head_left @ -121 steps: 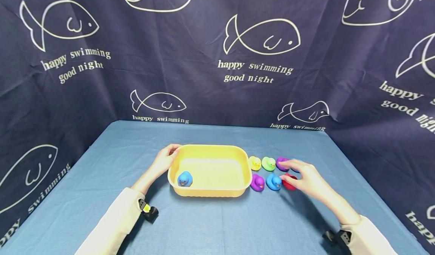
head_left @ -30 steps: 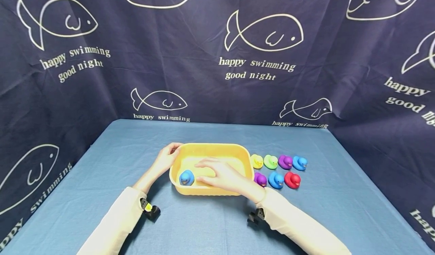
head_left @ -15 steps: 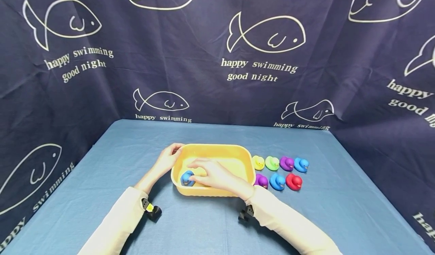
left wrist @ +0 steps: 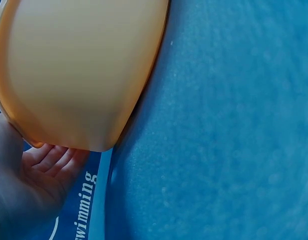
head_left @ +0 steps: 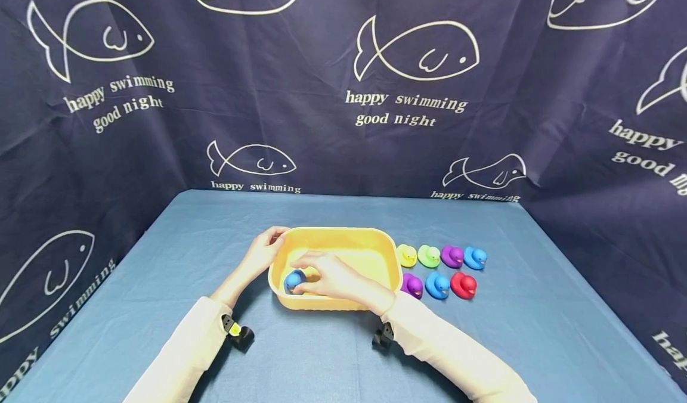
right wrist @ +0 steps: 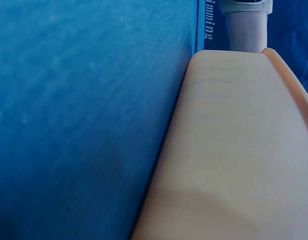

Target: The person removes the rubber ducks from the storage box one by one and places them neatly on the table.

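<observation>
A yellow plastic bin (head_left: 333, 303) stands mid-table. My left hand (head_left: 260, 251) grips its left end, thumb at the rim and fingers against the outer wall; the left wrist view shows the same hand (left wrist: 41, 185) under the bin's end wall (left wrist: 69, 90). Inside the bin, at the front left, sits a blue rubber duck (head_left: 292, 280). My right hand (head_left: 335, 279) reaches over the front wall and holds that duck between thumb and fingers, partly covering it. The right wrist view shows the bin's outer wall (right wrist: 233, 140), not the right hand's fingers.
Right of the bin, rubber ducks stand in two rows. Behind are yellow (head_left: 407, 255), green (head_left: 429, 256), purple (head_left: 452, 256) and blue (head_left: 475, 257) ones. In front are purple (head_left: 412, 285), blue (head_left: 438, 285) and red (head_left: 464, 285) ones. A dark fish-print curtain (head_left: 322, 105) hangs behind.
My right hand has left the ducks on the right, moved left into the bin and closed round the blue duck there. My left hand stays on the bin's end.
</observation>
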A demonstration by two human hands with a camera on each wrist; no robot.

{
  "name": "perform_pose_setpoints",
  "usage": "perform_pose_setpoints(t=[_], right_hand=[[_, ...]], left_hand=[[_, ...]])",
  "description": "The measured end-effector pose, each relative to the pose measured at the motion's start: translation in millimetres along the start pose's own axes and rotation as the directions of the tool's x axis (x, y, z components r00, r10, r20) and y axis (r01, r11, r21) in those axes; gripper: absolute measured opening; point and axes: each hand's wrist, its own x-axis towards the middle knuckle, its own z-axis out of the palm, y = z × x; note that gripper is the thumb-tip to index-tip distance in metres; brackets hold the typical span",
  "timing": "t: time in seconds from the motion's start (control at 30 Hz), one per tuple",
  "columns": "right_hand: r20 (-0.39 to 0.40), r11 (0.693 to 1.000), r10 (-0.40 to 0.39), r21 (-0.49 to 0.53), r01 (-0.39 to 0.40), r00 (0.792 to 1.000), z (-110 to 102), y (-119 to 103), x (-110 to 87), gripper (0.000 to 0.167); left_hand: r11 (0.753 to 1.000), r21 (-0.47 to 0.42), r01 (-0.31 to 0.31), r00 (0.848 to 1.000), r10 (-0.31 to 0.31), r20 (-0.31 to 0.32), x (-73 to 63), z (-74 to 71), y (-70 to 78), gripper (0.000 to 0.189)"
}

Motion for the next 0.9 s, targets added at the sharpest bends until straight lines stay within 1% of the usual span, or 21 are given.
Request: perform_pose_setpoints(t=[0.23, 0.33, 0.4, 0.5, 0.7, 0.8, 0.9], right_hand=[[0.069, 1.0, 0.02, -0.019, -0.019, 0.997, 1.0, 0.2, 0.2, 0.052], [0.093, 1.0, 0.022, -0.015, -0.021, 0.995, 0.9, 0.0, 1.5, 0.049], [0.103, 1.0, 0.026, -0.003, -0.026, 0.994, 1.1, 0.1, 2.3, 0.045], [0.108, 0.999, 0.038, 0.015, -0.04, 0.993, 1.6, -0.2, 2.9, 0.039], [0.099, 0.995, 0.079, 0.047, -0.084, 0.992, 2.7, -0.9, 3.0, 0.033], [0.087, 0.993, 0.078, 0.079, -0.085, 0.993, 2.9, -0.2, 3.0, 0.029], [0.067, 0.993, 0.084, 0.081, -0.089, 0.994, 3.0, 0.3, 2.4, 0.025]], left_hand=[[1.0, 0.001, -0.002, 1.0, 0.002, -0.006, 0.4, -0.6, -0.5, 0.029], [1.0, 0.007, -0.01, 1.0, 0.01, -0.009, 0.7, -1.4, -0.8, 0.029], [1.0, 0.002, -0.002, 1.0, 0.002, -0.013, 0.6, -1.8, -0.4, 0.029], [1.0, 0.012, -0.005, 1.0, 0.005, -0.013, 0.3, -1.9, -0.4, 0.029], [1.0, 0.01, 0.015, 1.0, -0.015, -0.006, -0.4, -1.0, -0.4, 0.03], [1.0, 0.005, 0.021, 1.0, -0.021, -0.004, 0.1, -0.3, -0.5, 0.029], [1.0, 0.003, 0.014, 1.0, -0.014, -0.005, 0.4, 0.5, -1.0, 0.029]])
